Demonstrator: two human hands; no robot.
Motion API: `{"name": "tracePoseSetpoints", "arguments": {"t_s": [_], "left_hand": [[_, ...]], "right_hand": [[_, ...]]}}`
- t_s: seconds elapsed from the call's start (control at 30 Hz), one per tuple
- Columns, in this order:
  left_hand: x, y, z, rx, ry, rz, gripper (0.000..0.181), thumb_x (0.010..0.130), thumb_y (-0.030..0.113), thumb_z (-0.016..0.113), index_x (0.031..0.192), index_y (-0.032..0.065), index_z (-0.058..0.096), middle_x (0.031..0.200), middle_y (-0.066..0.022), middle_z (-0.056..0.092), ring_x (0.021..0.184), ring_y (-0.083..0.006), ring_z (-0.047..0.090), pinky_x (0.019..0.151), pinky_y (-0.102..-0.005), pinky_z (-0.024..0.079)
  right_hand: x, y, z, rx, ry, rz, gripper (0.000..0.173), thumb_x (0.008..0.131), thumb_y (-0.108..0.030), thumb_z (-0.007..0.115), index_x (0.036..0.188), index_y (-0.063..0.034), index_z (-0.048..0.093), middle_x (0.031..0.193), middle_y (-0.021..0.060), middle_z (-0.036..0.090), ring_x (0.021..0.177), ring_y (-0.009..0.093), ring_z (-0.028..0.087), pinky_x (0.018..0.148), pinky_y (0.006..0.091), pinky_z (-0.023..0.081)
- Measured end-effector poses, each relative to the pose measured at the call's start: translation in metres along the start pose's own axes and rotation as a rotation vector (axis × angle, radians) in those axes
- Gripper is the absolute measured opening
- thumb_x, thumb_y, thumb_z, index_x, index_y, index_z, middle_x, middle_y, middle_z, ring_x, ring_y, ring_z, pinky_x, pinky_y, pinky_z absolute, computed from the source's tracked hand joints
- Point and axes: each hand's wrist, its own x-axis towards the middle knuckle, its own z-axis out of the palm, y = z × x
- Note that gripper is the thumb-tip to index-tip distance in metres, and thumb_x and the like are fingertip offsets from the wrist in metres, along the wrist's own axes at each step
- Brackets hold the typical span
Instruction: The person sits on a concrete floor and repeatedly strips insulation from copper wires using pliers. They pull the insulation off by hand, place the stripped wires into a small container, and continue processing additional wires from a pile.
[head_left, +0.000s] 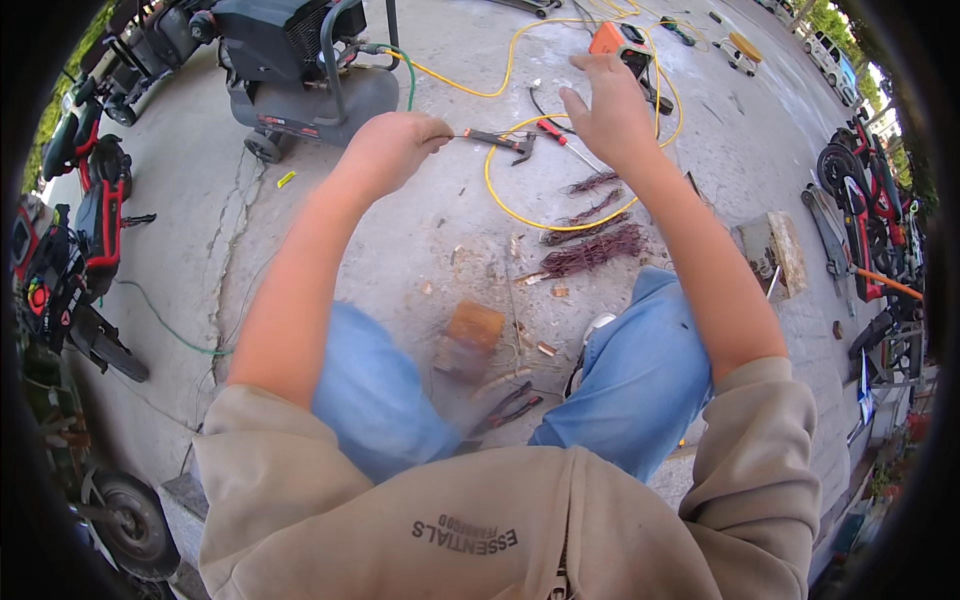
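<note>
My left hand (397, 150) is raised with its fingertips pinched on a thin wire (459, 136) that runs towards the right; its far end is hard to make out. My right hand (607, 109) is raised too, thumb and fingers apart, with nothing clearly held. Between the hands, on the concrete, lie a claw hammer (499, 140) and a screwdriver with a red handle (551, 132). Bundles of dark reddish wire (592, 253) lie below them. Nearer my knees are a wooden block (475, 322), blurred at its lower edge, and pliers (514, 406).
An air compressor (315, 97) stands at upper left, its yellow hose (491, 184) looped over the ground. An orange-and-black machine (621, 43) is beyond my right hand. A stained block (772, 255) lies at right. Scooters (101, 225) stand along both sides.
</note>
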Motion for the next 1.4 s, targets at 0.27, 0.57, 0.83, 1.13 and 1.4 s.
{"name": "tracePoseSetpoints", "arguments": {"t_s": [0.27,0.57,0.83,1.13,1.4], "left_hand": [[-0.001,0.032,-0.002,-0.214,-0.004,-0.051,0.015,0.093,0.013,0.057,0.099,-0.0008,0.06,0.074,-0.0101,0.065,0.071,-0.0213,0.062,0.066,-0.0328,0.048],[-0.009,0.031,-0.001,-0.49,0.004,-0.08,0.024,0.097,0.022,0.054,0.091,0.0001,0.063,0.071,-0.0008,0.056,0.065,-0.0089,0.047,0.06,-0.0248,0.041],[-0.014,0.026,-0.014,-0.645,-0.121,-0.247,0.021,0.094,0.026,0.055,0.092,0.0056,0.061,0.074,0.0031,0.055,0.069,-0.0063,0.047,0.061,-0.0228,0.04],[-0.015,0.039,-0.016,-0.268,0.074,-0.191,0.02,0.094,0.022,0.058,0.099,0.0025,0.061,0.071,-0.0047,0.059,0.065,-0.0124,0.054,0.062,-0.0276,0.044],[0.024,0.044,-0.015,-0.187,0.235,-0.069,0.022,0.094,0.025,0.059,0.098,0.0046,0.066,0.065,-0.0041,0.059,0.058,-0.0129,0.054,0.057,-0.0293,0.044]], "right_hand": [[-0.012,-0.051,0.007,0.44,-0.629,0.062,0.026,0.089,-0.015,0.06,0.112,-0.0013,0.064,0.081,0.0132,0.068,0.068,0.023,0.061,0.069,0.0318,0.05],[-0.022,-0.069,0.014,0.513,-0.555,0.073,0.022,0.092,-0.02,0.058,0.098,0.0001,0.065,0.071,0.0076,0.063,0.063,0.016,0.056,0.061,0.0307,0.047],[-0.02,-0.071,0.003,0.756,-0.766,0.233,0.023,0.095,-0.023,0.056,0.095,-0.0012,0.063,0.07,0.002,0.061,0.053,0.008,0.045,0.049,0.0249,0.039],[-0.009,-0.066,-0.008,1.223,-0.581,0.695,0.027,0.097,-0.027,0.054,0.095,-0.002,0.063,0.068,-0.0004,0.052,0.05,0.004,0.039,0.044,0.0215,0.032],[-0.013,-0.059,-0.012,1.059,-0.568,0.398,0.029,0.099,-0.028,0.049,0.101,-0.0033,0.064,0.07,-0.0006,0.052,0.054,0.006,0.044,0.051,0.0212,0.04]]}}
